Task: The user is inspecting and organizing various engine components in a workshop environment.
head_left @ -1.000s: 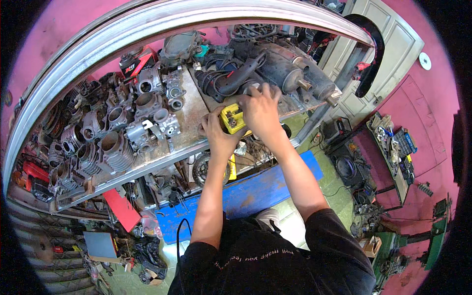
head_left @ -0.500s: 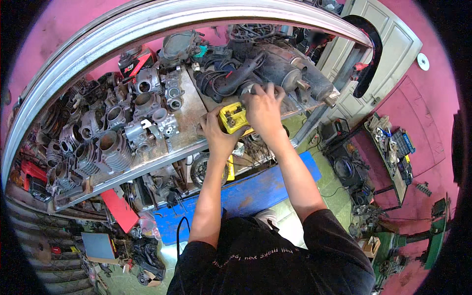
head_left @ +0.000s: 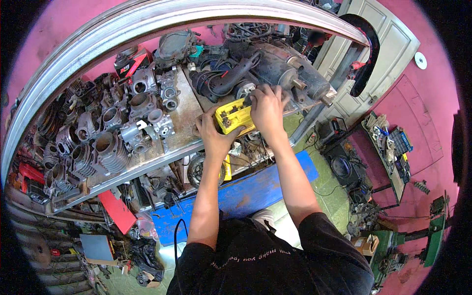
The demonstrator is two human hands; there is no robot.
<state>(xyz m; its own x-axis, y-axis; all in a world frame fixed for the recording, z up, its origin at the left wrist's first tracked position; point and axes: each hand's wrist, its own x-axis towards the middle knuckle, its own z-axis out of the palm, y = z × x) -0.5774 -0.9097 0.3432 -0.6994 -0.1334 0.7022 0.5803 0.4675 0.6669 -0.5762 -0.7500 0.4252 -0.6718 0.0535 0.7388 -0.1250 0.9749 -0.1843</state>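
Note:
A small yellow plastic container point(head_left: 239, 118) with an open top sits between my hands, above the front edge of the metal bench. Inside it lie several small dark metal parts. My left hand point(head_left: 211, 132) is wrapped round its left end, fingers at the far side and thumb along the near side. At the right end, my right hand point(head_left: 268, 113) has its fingers bent together. A dark piece shows beside those fingertips; what they pinch is mostly hidden by the hand. Just beyond the container lies a black curved intake tube point(head_left: 235, 81).
Several engine cylinders point(head_left: 110, 150) crowd the bench's left side. Dark exhaust mufflers point(head_left: 275, 69) lie at the back right. A silver rail point(head_left: 196, 17) arches over the bench. Below are a blue board point(head_left: 236, 196) and a wheel-like part point(head_left: 199, 170). At right stands a tool shelf point(head_left: 388, 147).
The container has tilted and more of its right part now shows. My right hand has shifted slightly right along it, and my left hand slightly left, still holding it.

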